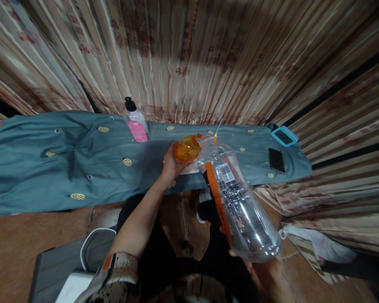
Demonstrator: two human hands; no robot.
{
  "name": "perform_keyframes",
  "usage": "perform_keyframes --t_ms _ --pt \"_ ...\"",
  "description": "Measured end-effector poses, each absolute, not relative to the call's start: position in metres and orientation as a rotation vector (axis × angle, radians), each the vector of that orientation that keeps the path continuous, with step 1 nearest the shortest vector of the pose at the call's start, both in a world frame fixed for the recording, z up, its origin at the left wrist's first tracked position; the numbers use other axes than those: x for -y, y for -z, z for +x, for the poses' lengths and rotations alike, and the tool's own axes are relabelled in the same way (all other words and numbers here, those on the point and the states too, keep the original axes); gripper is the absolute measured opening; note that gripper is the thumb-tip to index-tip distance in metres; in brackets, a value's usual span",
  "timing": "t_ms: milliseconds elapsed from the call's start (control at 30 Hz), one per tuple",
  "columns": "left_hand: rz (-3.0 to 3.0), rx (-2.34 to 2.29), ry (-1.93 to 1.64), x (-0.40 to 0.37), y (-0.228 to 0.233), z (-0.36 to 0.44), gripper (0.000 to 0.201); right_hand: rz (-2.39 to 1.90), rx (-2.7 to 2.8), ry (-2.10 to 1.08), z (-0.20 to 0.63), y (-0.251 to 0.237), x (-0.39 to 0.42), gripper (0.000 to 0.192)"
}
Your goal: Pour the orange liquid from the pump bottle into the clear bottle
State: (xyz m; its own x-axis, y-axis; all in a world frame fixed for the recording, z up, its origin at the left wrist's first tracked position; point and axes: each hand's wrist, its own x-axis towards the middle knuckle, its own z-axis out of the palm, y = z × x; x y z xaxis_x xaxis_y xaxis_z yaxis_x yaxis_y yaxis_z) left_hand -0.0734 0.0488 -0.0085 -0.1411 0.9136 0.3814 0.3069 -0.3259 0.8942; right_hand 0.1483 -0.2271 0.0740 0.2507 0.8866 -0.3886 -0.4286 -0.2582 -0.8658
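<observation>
While the left hand (171, 162) grips an orange cup (186, 148), the bottle (236, 202) hides the right hand (265, 273) (mostly).

Pretty dim, warm indoor light overall. Heavy fisheye bending is seen on the curtain (189, 54) toward 12, 3 and 9 o'clock, and glare is caught on the clear bottle (240, 206).

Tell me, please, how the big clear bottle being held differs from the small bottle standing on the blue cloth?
The big clear bottle is far larger than the small bottle. It is tilted, held in the right hand, while the small one stands upright, untouched. Its label stripe is orange; the small one's label is pink, under a black cap. Both are see-through.
</observation>
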Motion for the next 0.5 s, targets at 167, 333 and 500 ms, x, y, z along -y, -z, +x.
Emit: perform_keyframes --t_ms 167,333,500 --pt "1.601 -1.365 -1.497 -0.0493 0.0091 -0.0729 0.073 -1.284 0.5 -1.348 0.1462 -0.0762 0.2252 0.073" --pt "1.594 -1.381 -1.484 -0.049 0.0098 -0.0724 0.074 -1.284 0.506 -1.343 0.1418 -0.0818 0.2229 0.077" --pt "1.597 -1.386 -1.501 -0.0492 0.0101 -0.0721 0.072 -1.294 0.449 -1.356 0.1391 -0.082 0.2249 0.073"
